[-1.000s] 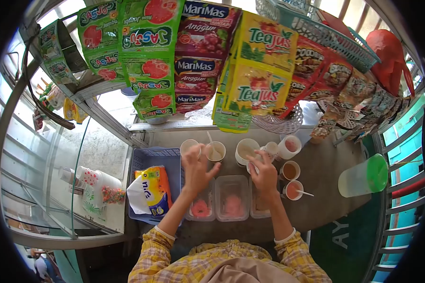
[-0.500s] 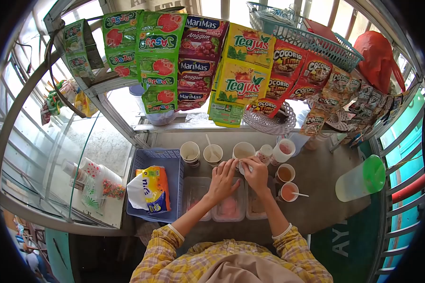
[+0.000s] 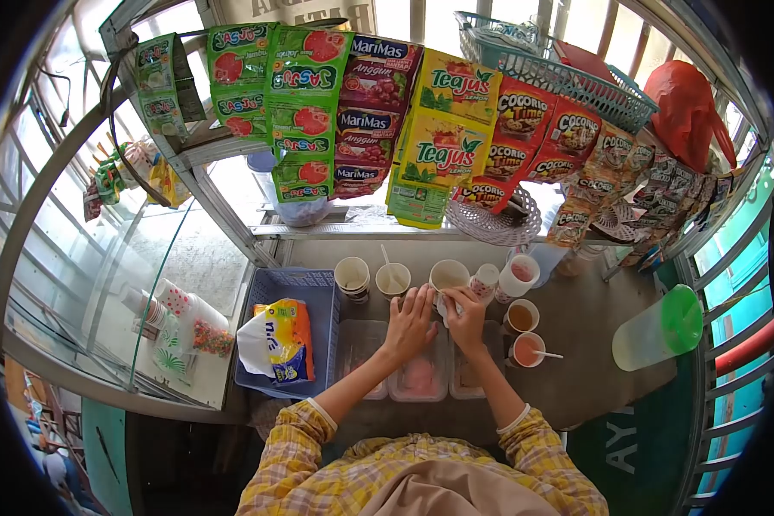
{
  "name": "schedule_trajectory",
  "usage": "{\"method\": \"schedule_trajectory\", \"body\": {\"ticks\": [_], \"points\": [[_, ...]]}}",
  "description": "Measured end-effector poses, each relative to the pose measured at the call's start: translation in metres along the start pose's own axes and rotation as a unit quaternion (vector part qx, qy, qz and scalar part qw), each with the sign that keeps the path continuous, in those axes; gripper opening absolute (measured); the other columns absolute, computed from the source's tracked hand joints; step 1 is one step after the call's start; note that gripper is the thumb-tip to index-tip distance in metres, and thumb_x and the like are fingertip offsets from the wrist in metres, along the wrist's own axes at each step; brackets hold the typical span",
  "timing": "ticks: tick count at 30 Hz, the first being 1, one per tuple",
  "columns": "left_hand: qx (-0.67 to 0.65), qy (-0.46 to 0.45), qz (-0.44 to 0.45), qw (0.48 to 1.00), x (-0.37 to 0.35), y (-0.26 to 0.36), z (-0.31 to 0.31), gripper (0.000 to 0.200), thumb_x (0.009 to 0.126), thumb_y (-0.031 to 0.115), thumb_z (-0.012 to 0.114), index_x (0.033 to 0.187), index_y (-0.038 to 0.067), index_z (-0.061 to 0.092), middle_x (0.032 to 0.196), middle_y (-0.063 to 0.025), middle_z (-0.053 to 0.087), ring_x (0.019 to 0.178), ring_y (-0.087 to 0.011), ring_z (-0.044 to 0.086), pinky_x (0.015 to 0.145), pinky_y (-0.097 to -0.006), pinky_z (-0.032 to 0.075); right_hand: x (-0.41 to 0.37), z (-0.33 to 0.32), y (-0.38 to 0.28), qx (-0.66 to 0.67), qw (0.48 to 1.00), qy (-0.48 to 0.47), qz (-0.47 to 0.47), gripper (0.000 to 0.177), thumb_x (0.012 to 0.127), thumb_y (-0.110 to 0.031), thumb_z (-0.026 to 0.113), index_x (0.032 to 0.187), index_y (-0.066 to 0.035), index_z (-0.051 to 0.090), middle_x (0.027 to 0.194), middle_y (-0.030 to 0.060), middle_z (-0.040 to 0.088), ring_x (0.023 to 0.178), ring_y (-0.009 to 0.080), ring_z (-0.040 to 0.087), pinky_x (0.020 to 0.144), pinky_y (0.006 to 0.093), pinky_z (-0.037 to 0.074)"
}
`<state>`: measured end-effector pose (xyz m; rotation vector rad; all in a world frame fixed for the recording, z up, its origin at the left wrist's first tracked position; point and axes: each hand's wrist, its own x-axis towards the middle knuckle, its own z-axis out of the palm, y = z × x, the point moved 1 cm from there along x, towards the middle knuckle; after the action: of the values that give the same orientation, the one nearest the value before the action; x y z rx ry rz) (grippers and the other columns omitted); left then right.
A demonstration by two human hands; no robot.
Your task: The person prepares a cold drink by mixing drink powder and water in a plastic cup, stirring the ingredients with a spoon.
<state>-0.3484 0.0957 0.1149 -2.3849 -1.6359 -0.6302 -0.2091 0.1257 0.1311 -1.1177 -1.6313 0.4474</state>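
My left hand (image 3: 410, 327) reaches over the clear plastic tubs, palm down, fingers stretched forward and thumb apart. Its fingertips come close to my right hand at the near side of a pale paper cup (image 3: 449, 274). My right hand (image 3: 465, 320) is closed, its fingers pinched on a small white tissue-like piece (image 3: 441, 310), mostly covered by the fingers. Below my hands lies a clear tub with pink contents (image 3: 419, 376). To its left is another clear tub (image 3: 361, 334); a third tub is partly hidden under my right wrist.
Left stands a blue basket (image 3: 325, 344) with a tissue pack (image 3: 289, 340). Near my hands are a cup with a white spoon (image 3: 393, 279), stacked cups (image 3: 353, 275), cups of orange drink (image 3: 525, 348) and brown drink (image 3: 521, 317). A green-lidded pitcher (image 3: 654, 331) stands right. Drink sachets (image 3: 447, 142) hang above.
The view has shifted slightly, so the counter items sit a little further right. My left fingers look straighter than before; both hands stay near the same cup.
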Motion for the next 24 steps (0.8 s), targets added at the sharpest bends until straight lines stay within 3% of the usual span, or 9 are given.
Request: {"method": "schedule_trajectory", "body": {"ticks": [17, 20, 24], "points": [[0.065, -0.011, -0.007, 0.998, 0.002, 0.002, 0.004, 0.079, 0.069, 0.035, 0.069, 0.134, 0.004, 0.039, 0.135, -0.0114, 0.041, 0.128, -0.0257, 0.035, 0.099, -0.0506, 0.029, 0.002, 0.009, -0.006, 0.034, 0.996, 0.067, -0.038, 0.012, 0.08, -0.001, 0.063, 0.092, -0.003, 0.067, 0.088, 0.0101, 0.064, 0.079, 0.0281, 0.063, 0.068, 0.0331, 0.049], [0.048, -0.016, -0.012, 0.999, 0.001, 0.003, 0.001, 0.076, 0.07, 0.036, 0.069, 0.132, 0.003, 0.04, 0.133, -0.012, 0.042, 0.127, -0.0263, 0.037, 0.098, -0.05, 0.029, 0.027, -0.002, -0.04, -0.025, 0.993, 0.065, -0.1, 0.013, 0.081, -0.001, 0.062, 0.092, -0.005, 0.067, 0.087, 0.0083, 0.063, 0.078, 0.0285, 0.063, 0.066, 0.0339, 0.049], [-0.089, 0.042, -0.05, 0.994, 0.0, 0.001, -0.016, 0.071, 0.071, 0.031, 0.07, 0.13, 0.005, 0.041, 0.13, -0.0115, 0.044, 0.125, -0.0267, 0.038, 0.098, -0.051, 0.032, 0.047, -0.022, -0.072, -0.03, 0.993, 0.044, -0.101, 0.013, 0.08, 0.0, 0.062, 0.091, -0.006, 0.066, 0.086, 0.0071, 0.061, 0.076, 0.0278, 0.063, 0.063, 0.0345, 0.049]]}}
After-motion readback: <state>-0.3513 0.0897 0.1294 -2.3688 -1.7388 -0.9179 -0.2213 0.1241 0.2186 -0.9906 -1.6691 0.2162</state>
